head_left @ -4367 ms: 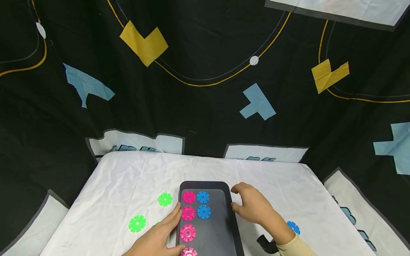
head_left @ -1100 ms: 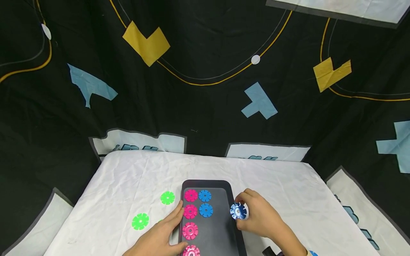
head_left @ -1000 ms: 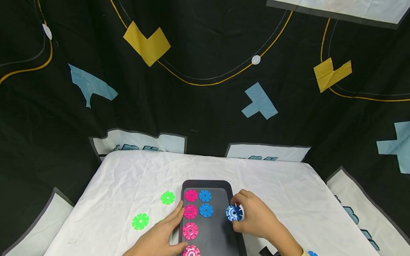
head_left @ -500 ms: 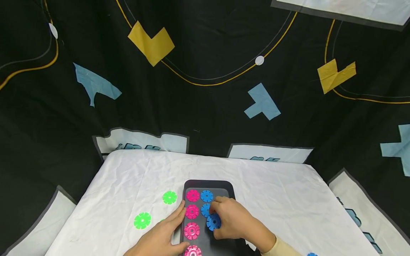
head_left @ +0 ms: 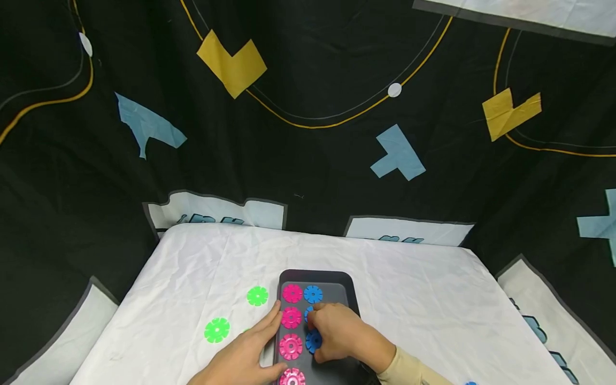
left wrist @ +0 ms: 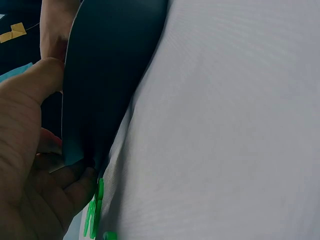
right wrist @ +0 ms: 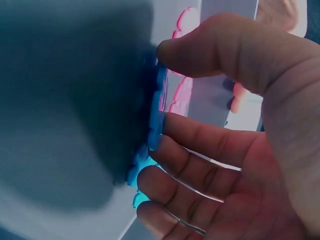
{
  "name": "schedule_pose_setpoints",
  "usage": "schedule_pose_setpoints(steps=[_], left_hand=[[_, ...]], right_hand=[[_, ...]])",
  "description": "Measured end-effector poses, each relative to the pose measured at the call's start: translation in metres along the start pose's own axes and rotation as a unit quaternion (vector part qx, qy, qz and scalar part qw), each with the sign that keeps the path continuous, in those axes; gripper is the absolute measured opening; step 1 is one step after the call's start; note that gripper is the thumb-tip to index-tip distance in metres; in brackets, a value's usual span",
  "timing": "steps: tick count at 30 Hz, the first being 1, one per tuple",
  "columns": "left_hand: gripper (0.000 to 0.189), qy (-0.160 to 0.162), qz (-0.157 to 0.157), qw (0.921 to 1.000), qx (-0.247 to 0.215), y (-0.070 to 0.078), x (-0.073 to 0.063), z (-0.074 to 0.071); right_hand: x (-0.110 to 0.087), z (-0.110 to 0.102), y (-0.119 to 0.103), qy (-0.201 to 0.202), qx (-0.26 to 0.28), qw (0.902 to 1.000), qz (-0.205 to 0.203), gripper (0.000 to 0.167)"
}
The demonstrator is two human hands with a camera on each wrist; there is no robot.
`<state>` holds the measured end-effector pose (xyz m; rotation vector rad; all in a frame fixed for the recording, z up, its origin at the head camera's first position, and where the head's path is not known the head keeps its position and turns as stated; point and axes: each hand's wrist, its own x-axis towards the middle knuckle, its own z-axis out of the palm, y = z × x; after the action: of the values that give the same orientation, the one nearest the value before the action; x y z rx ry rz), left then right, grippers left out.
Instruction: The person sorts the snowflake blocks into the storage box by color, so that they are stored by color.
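Note:
A dark grey tray (head_left: 315,276) lies on the white cloth. Inside, a column of pink notched plastic discs (head_left: 291,347) runs along the left side, with blue discs (head_left: 313,294) beside it. My right hand (head_left: 339,332) reaches in from the right and pinches a blue notched disc (head_left: 313,341) between thumb and fingers, low over the tray floor in the second column. In the right wrist view that disc (right wrist: 157,107) appears edge-on. My left hand (head_left: 243,353) rests along the tray's left wall, fingers extended, thumb at the rim. Right-hand fingers partly cover another blue disc.
Green notched discs (head_left: 217,330) lie on the cloth left of the tray. One blue disc (head_left: 470,383) shows at the bottom edge, right of the right sleeve. A black curtain (head_left: 313,176) stands behind the table.
My right hand first hovered right of the tray, then held up a blue disc at its right rim. It has since carried the disc left and down into the blue column. The left hand stays.

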<state>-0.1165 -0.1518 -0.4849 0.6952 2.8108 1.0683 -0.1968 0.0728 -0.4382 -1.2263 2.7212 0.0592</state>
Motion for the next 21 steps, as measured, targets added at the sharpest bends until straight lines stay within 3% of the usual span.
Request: schedule_pose_setpoints(steps=[15,21], left_hand=[[0.095,0.006,0.009,0.9999,0.007,0.0,0.001,0.0],[0.097,-0.008,-0.012,0.9999,0.001,0.001,0.002,0.0]], right_hand=[[-0.004,0.001,0.003,-0.001,-0.005,0.9998,0.019,0.044],[-0.017,-0.007,0.009,0.032,0.025,0.9991,0.012,0.038]])
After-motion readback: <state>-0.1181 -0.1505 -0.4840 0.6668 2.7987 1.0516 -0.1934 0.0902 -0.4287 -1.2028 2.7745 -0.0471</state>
